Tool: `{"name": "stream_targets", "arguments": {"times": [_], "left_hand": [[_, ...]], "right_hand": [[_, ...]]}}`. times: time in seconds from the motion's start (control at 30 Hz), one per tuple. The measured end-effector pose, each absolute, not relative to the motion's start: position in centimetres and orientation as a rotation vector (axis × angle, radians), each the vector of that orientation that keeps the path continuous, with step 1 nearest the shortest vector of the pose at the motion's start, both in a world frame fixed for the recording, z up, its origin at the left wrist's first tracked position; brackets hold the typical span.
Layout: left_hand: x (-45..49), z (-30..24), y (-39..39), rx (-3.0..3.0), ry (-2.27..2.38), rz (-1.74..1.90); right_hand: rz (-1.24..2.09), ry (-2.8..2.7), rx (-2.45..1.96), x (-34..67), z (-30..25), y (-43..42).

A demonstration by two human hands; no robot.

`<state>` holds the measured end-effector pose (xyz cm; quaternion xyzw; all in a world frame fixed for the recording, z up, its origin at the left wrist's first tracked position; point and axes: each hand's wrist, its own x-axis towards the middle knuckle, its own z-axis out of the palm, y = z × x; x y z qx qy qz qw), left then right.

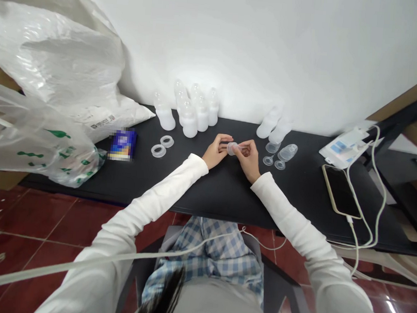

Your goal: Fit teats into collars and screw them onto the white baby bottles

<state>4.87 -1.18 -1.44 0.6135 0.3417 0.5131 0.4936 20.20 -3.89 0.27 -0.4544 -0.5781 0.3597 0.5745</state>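
a translucent round bottle part (232, 149) sits between the two hands over the middle of the black worktop (220, 189), the grip of the left hand (215, 152) pinching its left edge and the grip of the right hand (249, 159) pinching its right side. two white collar rings (158, 150) lie to the left in front of a cluster of teat-topped baby bottles (190, 123), while a clear dome cap (287, 152) lies near the right hand.
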Motion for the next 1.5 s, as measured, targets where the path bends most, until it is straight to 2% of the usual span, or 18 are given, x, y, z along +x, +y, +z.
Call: {"name": "stream_targets", "arguments": {"times": [0.13, 0.33, 0.53, 0.73, 1.13, 1.5], "left_hand": [[7.0, -1.2, -0.2, 1.564, 0.979, 1.239], [11.3, 0.0, 3.3, 1.906, 1.083, 1.245], [14.9, 1.3, 6.6, 2.360, 1.137, 0.846], [15.2, 1.6, 7.2, 2.429, 1.268, 0.621], [12.0, -0.7, 5.7, 1.757, 1.090, 1.170], [2.0, -0.6, 0.4, 1.279, 1.030, 1.428]], "right_hand": [[0.584, -1.269, -1.105, 20.3, 0.8, -4.3], [0.395, -1.118, -1.125, 21.1, 1.5, -4.0], [0.171, -0.980, -1.087, 21.8, 2.3, -3.7], [0.052, -1.076, -1.142, 22.1, 1.6, -3.4], [-0.150, -1.408, -1.073, 22.7, 1.6, -3.6], [0.037, -1.526, -1.104, 23.0, 0.9, -3.3]]}}
